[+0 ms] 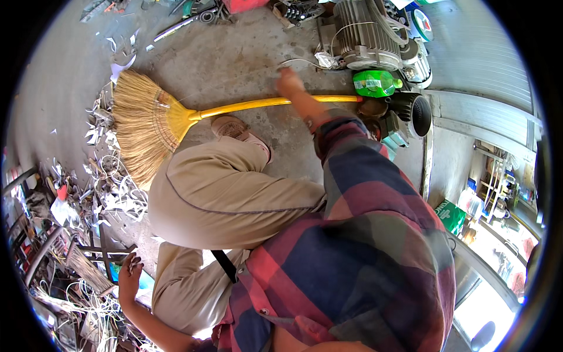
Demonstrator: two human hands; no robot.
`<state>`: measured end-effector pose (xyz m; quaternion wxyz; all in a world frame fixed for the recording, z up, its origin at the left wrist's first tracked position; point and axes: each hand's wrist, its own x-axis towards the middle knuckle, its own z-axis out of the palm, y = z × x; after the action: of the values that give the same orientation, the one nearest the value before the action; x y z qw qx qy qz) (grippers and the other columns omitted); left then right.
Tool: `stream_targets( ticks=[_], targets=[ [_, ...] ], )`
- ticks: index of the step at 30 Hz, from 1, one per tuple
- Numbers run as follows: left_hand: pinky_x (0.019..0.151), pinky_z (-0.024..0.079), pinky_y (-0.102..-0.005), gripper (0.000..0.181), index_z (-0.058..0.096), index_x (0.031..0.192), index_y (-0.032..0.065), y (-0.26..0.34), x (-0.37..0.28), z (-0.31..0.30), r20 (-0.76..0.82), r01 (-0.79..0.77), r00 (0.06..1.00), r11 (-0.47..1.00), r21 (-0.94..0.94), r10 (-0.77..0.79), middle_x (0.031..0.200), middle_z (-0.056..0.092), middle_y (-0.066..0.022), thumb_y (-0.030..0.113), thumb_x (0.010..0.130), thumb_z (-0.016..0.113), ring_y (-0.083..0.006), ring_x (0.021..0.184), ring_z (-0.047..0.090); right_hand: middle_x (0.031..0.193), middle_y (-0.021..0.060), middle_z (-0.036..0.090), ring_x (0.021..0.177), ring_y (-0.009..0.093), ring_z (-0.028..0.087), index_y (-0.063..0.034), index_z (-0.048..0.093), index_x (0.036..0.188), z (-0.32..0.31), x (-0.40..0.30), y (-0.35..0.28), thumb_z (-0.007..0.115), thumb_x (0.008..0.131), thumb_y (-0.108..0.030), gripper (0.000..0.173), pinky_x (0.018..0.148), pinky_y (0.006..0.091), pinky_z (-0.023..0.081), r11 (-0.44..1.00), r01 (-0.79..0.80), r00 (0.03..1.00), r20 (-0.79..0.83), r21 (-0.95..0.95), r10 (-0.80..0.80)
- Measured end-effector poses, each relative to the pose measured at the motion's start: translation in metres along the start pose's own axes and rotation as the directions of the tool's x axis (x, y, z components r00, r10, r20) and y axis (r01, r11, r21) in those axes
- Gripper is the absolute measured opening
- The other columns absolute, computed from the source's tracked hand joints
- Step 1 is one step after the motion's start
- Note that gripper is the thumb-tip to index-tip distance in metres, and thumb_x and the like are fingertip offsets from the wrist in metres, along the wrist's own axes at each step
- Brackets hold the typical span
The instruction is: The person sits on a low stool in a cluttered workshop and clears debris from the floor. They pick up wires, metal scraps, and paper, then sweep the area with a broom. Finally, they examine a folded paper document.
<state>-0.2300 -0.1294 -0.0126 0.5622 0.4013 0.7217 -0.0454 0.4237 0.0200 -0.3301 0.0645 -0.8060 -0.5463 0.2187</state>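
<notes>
My right hand [290, 83], blurred and looking closed, is over the concrete floor just above the yellow handle of a straw broom [141, 123]. A thin pale wire [303, 60] lies close to its fingers; whether I hold the wire cannot be told. The broom lies flat, its bristles fanned against scraps and its handle end near a green plastic bottle [374, 83]. My left hand [130, 275] is low at the left beside my knee, its fingers loosely bent and apart, near tangled wire and scrap [83, 303]. Nothing clear shows in it.
A finned electric motor [363, 35] stands at the upper right, with a dark round housing [418, 115] below it. Plastic and wire scraps [125, 193] are heaped by the bristles. Metal parts lie along the top edge. A metal-framed doorway [484, 273] is at the lower right.
</notes>
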Motion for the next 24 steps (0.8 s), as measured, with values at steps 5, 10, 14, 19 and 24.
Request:
stream_targets(
  ticks=[5, 10, 14, 19, 24],
  targets=[
    [0.089, 0.043, -0.0299, 0.047, 0.04, 0.129, -0.0019, -0.032, 0.002, -0.005, -0.036, 0.12, 0.991, 0.983, -0.136, -0.126, 0.114, 0.054, -0.0158, 0.001, 0.084, 0.052, -0.0189, 0.102, 0.052, 0.124, 0.0127, 0.048, 0.112, 0.035, 0.049, -0.0066, 0.048, 0.116, -0.038, 0.049, 0.087, 0.048, 0.085, -0.015, 0.032, 0.088, 0.0428, 0.046, 0.969, -0.172, 0.973, -0.187, -0.177, 0.139],
    [0.081, 0.044, -0.0272, 0.046, 0.044, 0.127, -0.0022, -0.063, 0.019, -0.007, -0.058, 0.227, 0.973, 0.967, 0.119, -0.221, 0.102, 0.059, -0.0119, 0.008, 0.083, 0.053, -0.0168, 0.09, 0.055, 0.115, 0.0121, 0.052, 0.11, 0.034, 0.05, -0.0076, 0.048, 0.113, -0.048, 0.076, 0.121, 0.049, 0.085, -0.015, 0.029, 0.084, 0.0427, 0.049, 0.853, -0.056, 0.998, -0.045, -0.519, 0.038],
    [0.079, 0.045, -0.0298, 0.044, 0.046, 0.125, -0.0012, -0.053, 0.029, -0.002, -0.053, 0.286, 0.957, 0.906, 0.313, -0.284, 0.101, 0.06, -0.0138, 0.008, 0.083, 0.053, -0.0192, 0.089, 0.057, 0.107, 0.014, 0.055, 0.102, 0.034, 0.055, -0.0046, 0.048, 0.111, -0.072, 0.093, 0.114, 0.047, 0.086, -0.015, 0.027, 0.078, 0.043, 0.051, 0.757, 0.186, 0.975, 0.213, -0.627, -0.064],
    [0.072, 0.049, -0.0321, 0.043, 0.046, 0.126, 0.0043, -0.038, 0.033, 0.003, -0.07, 0.239, 0.971, 0.908, 0.343, -0.229, 0.108, 0.061, -0.0145, 0.008, 0.083, 0.051, -0.0209, 0.088, 0.06, 0.101, 0.0157, 0.063, 0.094, 0.034, 0.061, -0.003, 0.05, 0.11, -0.093, 0.116, 0.102, 0.046, 0.085, -0.015, 0.028, 0.076, 0.0444, 0.051, 0.775, 0.145, 0.946, 0.315, -0.614, 0.072],
    [0.049, 0.046, -0.0263, 0.044, 0.043, 0.13, 0.0069, -0.005, 0.044, 0.006, -0.08, 0.287, 0.958, 0.905, 0.313, -0.276, 0.115, 0.058, -0.0117, 0.006, 0.087, 0.048, -0.0147, 0.076, 0.059, 0.103, 0.0177, 0.063, 0.097, 0.035, 0.061, -0.0036, 0.063, 0.1, -0.061, 0.133, 0.117, 0.045, 0.084, -0.015, 0.028, 0.077, 0.0449, 0.051, 0.725, 0.016, 0.94, 0.257, -0.688, 0.224]
  ],
)
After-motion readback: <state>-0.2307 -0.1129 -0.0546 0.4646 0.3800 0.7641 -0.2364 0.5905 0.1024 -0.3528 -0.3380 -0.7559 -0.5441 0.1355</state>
